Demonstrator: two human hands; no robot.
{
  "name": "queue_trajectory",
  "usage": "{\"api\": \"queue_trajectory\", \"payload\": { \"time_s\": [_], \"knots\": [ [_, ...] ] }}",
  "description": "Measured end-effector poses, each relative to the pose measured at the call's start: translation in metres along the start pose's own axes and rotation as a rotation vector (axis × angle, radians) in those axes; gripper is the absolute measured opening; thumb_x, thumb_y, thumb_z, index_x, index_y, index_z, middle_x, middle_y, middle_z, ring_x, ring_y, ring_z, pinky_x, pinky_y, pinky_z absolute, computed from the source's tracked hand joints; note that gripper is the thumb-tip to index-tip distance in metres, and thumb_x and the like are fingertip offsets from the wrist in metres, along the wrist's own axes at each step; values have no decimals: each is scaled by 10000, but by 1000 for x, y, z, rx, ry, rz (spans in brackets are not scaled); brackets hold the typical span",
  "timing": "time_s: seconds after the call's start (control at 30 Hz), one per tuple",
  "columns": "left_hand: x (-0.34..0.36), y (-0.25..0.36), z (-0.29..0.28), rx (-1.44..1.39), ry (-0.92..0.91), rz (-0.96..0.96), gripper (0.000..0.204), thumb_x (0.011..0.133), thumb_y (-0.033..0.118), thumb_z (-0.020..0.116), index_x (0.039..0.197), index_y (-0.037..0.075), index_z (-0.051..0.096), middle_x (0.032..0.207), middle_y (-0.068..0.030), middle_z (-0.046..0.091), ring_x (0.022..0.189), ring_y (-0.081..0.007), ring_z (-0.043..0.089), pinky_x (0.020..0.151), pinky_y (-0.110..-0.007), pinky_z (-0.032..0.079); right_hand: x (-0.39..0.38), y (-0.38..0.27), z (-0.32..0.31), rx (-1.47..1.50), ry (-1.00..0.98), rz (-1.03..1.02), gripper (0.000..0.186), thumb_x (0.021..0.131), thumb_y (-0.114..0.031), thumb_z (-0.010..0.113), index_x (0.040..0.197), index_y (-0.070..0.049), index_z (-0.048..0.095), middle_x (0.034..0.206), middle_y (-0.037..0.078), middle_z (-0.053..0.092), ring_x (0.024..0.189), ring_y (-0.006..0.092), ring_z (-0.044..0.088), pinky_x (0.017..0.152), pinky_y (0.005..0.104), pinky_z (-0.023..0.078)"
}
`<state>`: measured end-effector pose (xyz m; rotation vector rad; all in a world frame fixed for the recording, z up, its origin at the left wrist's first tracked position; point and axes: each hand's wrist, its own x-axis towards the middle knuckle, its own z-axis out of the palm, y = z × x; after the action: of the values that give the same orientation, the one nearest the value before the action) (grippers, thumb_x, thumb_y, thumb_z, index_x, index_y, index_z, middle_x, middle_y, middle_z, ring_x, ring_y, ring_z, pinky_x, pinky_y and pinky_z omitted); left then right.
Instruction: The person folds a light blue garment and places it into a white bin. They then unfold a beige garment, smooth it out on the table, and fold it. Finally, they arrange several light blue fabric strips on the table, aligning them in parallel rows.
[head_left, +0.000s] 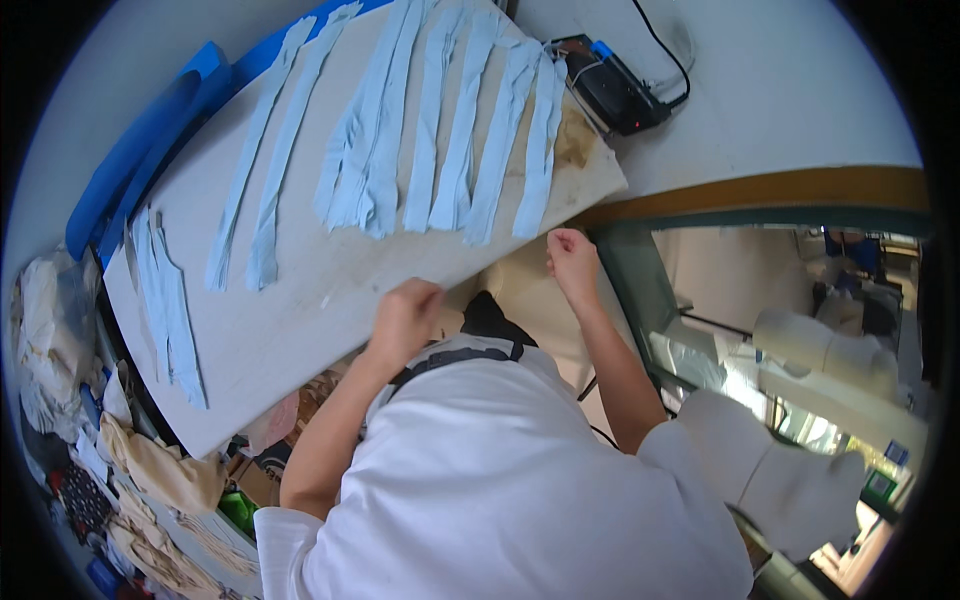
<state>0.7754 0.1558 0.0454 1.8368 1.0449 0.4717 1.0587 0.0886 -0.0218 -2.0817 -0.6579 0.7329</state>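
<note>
Light blue fabric strips (380,140) lie side by side, running from the back of a white table (310,290) toward its front edge. Some overlap in a thicker bunch at the middle, and a few shorter pieces (170,310) lie at the left end. My left hand (408,318) is above the table's front edge, fingers curled and smeared by motion, so its hold is unclear. Just off the right front edge is my right hand (573,262), its fingers pinched together near the lower end of the rightmost strip (543,150). Anything between those fingers is too small to make out.
A black device (612,85) with a cable sits at the table's back right corner. Blue curved pieces (150,150) line the back left. Piled cloth and bags (160,465) lie at lower left. On the right are a glass-paned frame (640,290) and a white dress form (770,470).
</note>
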Motion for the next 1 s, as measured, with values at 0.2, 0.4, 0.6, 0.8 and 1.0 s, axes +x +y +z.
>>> {"api": "queue_trajectory", "payload": {
  "time_s": [0.2, 0.4, 0.6, 0.8, 1.0],
  "knots": [
    [64, 39, 72, -24, -57, 4, 113, 822, 65, 639, 880, -28, 665, 828, -170, 637, 693, -298, 624, 636, -350, 496, 34, -27, 3, -330, -25, -110, 399, 823, -357, 662, 1051, -35, 603, 770, 121, 679, 689, 298, 652, 627, 427, 501],
    [69, 34, 92, 4, -78, -142, 173, 820, 106, 640, 928, -26, 670, 826, -176, 659, 711, -283, 644, 653, -342, 506, 32, -24, 21, -521, -151, -101, 337, 805, -376, 655, 876, -48, 621, 739, 139, 677, 708, 351, 651, 626, 476, 487],
    [74, 35, 94, -266, -153, -445, 201, 879, 140, 589, 903, -42, 671, 787, -159, 670, 698, -251, 652, 662, -345, 514, 32, -27, 9, 395, -459, 287, 191, 880, -233, 652, 838, -50, 620, 623, 10, 564, 553, 118, 532, 510, 274, 410],
    [102, 27, 97, -1022, -188, -790, 333, 960, 295, 556, 1002, -27, 626, 935, -112, 669, 846, -191, 648, 769, -313, 522, 33, -36, -1, 642, -574, 489, 206, 894, -219, 641, 745, -96, 568, 612, -28, 510, 501, 78, 474, 476, 229, 375],
    [124, 21, 117, -1252, -242, -770, 244, 943, 239, 568, 955, -3, 597, 860, -111, 638, 798, -211, 631, 774, -330, 519, 27, -37, -7, 593, -653, 473, 174, 928, -183, 570, 793, -75, 557, 649, -15, 508, 525, 79, 475, 486, 230, 366]
  ]
}}
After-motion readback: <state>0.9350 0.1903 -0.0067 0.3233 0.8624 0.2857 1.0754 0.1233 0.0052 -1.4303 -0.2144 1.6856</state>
